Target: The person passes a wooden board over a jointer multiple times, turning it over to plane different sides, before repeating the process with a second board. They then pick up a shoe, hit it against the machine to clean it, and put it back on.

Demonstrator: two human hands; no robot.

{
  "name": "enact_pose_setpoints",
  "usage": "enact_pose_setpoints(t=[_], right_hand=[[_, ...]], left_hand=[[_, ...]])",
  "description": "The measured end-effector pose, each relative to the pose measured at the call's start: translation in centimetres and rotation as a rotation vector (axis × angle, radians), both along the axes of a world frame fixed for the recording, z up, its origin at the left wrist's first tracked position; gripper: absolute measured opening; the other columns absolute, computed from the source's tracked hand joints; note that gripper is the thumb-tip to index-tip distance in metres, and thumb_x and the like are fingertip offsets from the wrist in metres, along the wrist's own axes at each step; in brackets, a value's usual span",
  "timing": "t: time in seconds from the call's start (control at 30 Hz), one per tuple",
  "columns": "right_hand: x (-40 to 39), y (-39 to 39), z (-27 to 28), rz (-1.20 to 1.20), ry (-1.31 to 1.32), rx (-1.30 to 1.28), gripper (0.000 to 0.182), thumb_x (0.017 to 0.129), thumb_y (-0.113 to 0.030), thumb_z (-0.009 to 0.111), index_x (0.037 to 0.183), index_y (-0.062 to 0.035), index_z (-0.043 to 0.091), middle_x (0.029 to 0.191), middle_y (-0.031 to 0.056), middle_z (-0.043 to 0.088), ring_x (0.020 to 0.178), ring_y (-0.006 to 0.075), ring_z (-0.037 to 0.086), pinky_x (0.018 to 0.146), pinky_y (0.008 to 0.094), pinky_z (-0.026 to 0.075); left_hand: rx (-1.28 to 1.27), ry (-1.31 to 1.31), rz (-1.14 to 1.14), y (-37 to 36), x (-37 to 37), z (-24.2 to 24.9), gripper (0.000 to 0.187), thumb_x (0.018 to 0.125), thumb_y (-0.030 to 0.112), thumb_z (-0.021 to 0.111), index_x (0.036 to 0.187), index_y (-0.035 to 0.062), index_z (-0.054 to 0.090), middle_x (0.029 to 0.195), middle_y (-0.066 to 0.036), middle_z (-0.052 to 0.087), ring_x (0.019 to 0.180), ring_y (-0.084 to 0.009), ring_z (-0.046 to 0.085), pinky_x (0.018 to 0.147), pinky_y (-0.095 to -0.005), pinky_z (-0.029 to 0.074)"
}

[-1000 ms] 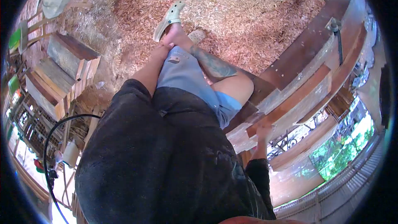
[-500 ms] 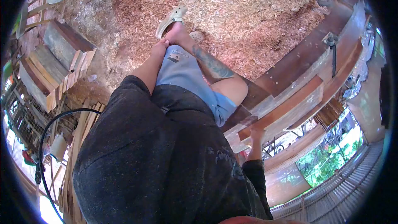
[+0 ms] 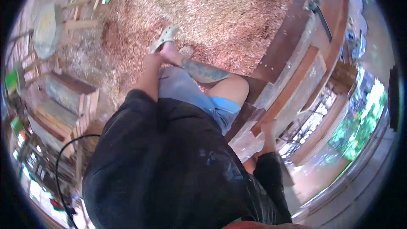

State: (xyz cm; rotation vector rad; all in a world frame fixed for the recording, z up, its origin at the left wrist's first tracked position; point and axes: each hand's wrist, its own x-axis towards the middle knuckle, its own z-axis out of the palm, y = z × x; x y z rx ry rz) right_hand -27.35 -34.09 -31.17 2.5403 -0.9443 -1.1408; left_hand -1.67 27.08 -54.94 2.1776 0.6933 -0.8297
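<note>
My right hand (image 3: pixel 268 128) is at the near end of a long reddish-brown wooden board (image 3: pixel 292 85), its fingers closed around that end. The board lies slanting on a long wooden bench or beam (image 3: pixel 283 61) at my right side. My left hand (image 3: pixel 154 59) is down by my ankle and the hem of my blue shorts (image 3: pixel 180 85); its fingers are blurred and partly hidden. A pale clog (image 3: pixel 166 35) is on the foot just beyond it. Nothing can be made out in the left hand.
Wood shavings (image 3: pixel 220 12) cover the ground ahead. Stacked boards (image 3: pixel 68 97) stand at the left, near a black cable (image 3: pixel 59 174). A pale sack (image 3: pixel 47 29) lies at the upper left. A metal fitting with a dark bar (image 3: pixel 313 6) sits on the bench's far part.
The view has swung, so the bench and legs appear further left and the stacked boards lower. My right hand stays on the board's end; my left hand stays near the ankle.
</note>
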Motion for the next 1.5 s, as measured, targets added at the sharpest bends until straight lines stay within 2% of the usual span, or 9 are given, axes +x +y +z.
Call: enact_pose_setpoints(t=[0.27,0.47,0.6,0.83,0.9,0.93,1.03,1.33,1.5], right_hand=[[2.8,6.1,3.4,-0.037,-0.531,-0.097,0.052,0.092,-0.049,0.065,0.1,0.0018,0.074,0.092,0.0291,0.072,0.091,0.0479,0.07,0.09,0.057,0.053],[1.3,5.9,4.9,-0.355,-0.668,-0.078,0.056,0.09,-0.037,0.065,0.136,-0.0053,0.06,0.116,0.0237,0.071,0.106,0.044,0.069,0.093,0.0506,0.055],[-5.4,7.0,4.0,-1.098,-1.203,0.058,0.033,0.091,-0.036,0.063,0.108,-0.011,0.076,0.104,0.0239,0.072,0.096,0.0418,0.071,0.087,0.0485,0.056],[-25.6,31.8,-6.7,-0.956,-0.643,-0.037,0.037,0.095,-0.033,0.054,0.079,-0.0069,0.074,0.073,0.0153,0.072,0.072,0.0316,0.072,0.072,0.0465,0.055],[-28.9,41.8,-14.3,-0.636,-0.129,0.428,0.03,0.088,-0.031,0.063,0.098,-0.0066,0.079,0.103,0.0213,0.075,0.098,0.0408,0.072,0.087,0.0474,0.056],[-26.0,45.9,-7.6,-1.441,-0.645,0.393,0.037,0.096,-0.03,0.061,0.123,-0.0051,0.064,0.094,0.0078,0.075,0.084,0.0205,0.071,0.082,0.041,0.057],[-23.7,54.1,-14.6,-1.605,-0.97,0.412,0.083,0.078,-0.016,0.082,0.149,-0.002,0.042,0.106,0.0188,0.074,0.103,0.0267,0.07,0.089,0.041,0.056],[-11.9,45.6,-8.2,-1.764,-0.908,0.137,0.078,0.076,-0.023,0.083,0.144,-0.003,0.05,0.109,0.0203,0.073,0.103,0.0374,0.071,0.089,0.0437,0.056],[-15.1,48.0,-12.7,-1.484,-0.619,1.085,0.036,0.081,-0.016,0.078,0.113,-0.0014,0.071,0.106,0.0172,0.074,0.098,0.0352,0.071,0.087,0.042,0.056]], left_hand=[[-0.298,-0.047,-0.514,0.7,11.3,3.9,0.039,0.084,0.021,0.081,0.117,0.0006,0.075,0.094,-0.011,0.076,0.082,-0.0186,0.071,0.076,-0.0314,0.057],[-0.414,0.065,-0.505,-6.6,17.9,17.8,0.047,0.093,0.027,0.075,0.132,0.0016,0.066,0.099,-0.006,0.073,0.085,-0.0131,0.067,0.07,-0.0312,0.054],[-0.28,0.055,-0.707,-9.4,17.3,24.1,0.042,0.095,0.023,0.073,0.13,0.0017,0.067,0.099,-0.004,0.071,0.079,-0.0102,0.062,0.065,-0.0251,0.049],[-0.14,0.112,-0.872,-6.4,19.6,23.9,0.03,0.096,0.021,0.071,0.123,0.008,0.072,0.091,-0.001,0.073,0.077,-0.0109,0.068,0.06,-0.0263,0.049],[-0.072,0.198,-0.942,-5.0,21.2,21.9,0.025,0.096,0.019,0.07,0.12,0.0098,0.072,0.092,0.0,0.072,0.075,-0.0114,0.068,0.059,-0.0272,0.049],[-0.037,0.236,-0.976,-4.6,21.9,21.3,0.023,0.097,0.018,0.069,0.118,0.0107,0.073,0.092,0.0,0.072,0.075,-0.0117,0.068,0.059,-0.0277,0.049],[-0.109,0.262,-1.068,-6.9,23.3,21.3,0.019,0.097,0.018,0.068,0.114,0.0126,0.073,0.092,0.001,0.072,0.074,-0.0116,0.067,0.059,-0.026,0.048],[-0.272,0.039,-1.261,-19.6,20.1,27.8,0.041,0.099,0.022,0.069,0.132,-0.0006,0.065,0.088,0.001,0.066,0.077,-0.0084,0.06,0.063,-0.0227,0.045],[-0.281,0.014,-1.288,-20.8,18.8,28.4,0.04,0.098,0.021,0.068,0.131,-0.0012,0.065,0.088,0.001,0.066,0.076,-0.0081,0.058,0.066,-0.0247,0.047]])
